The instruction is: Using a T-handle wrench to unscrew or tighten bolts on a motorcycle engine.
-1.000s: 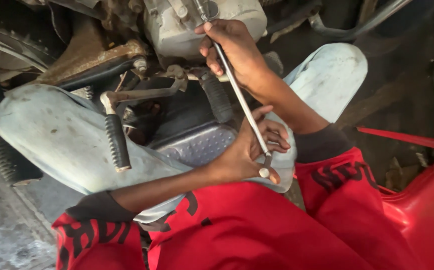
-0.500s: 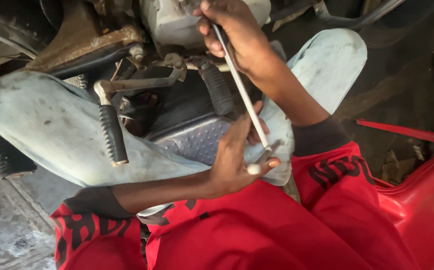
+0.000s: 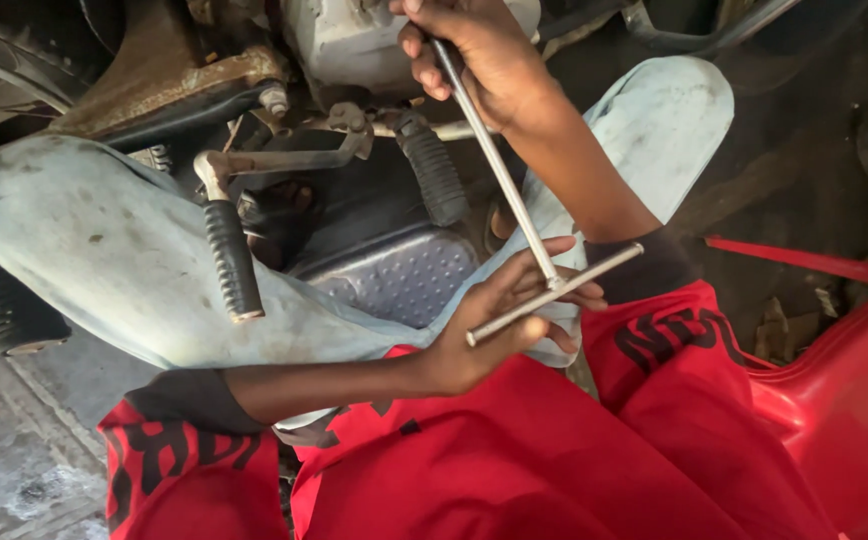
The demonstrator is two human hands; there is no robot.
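T-handle wrench (image 3: 514, 215) runs from the far engine case (image 3: 354, 45) down to your lap. Your right hand (image 3: 479, 55) is wrapped closed around its shaft up top; your left hand (image 3: 499, 320) curls loosely on the crossbar near you. Ribbed footpeg (image 3: 232, 258) sits left, red seat (image 3: 834, 380) right.

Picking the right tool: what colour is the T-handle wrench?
Plain silver metal T-handle wrench, clearest in the head view.
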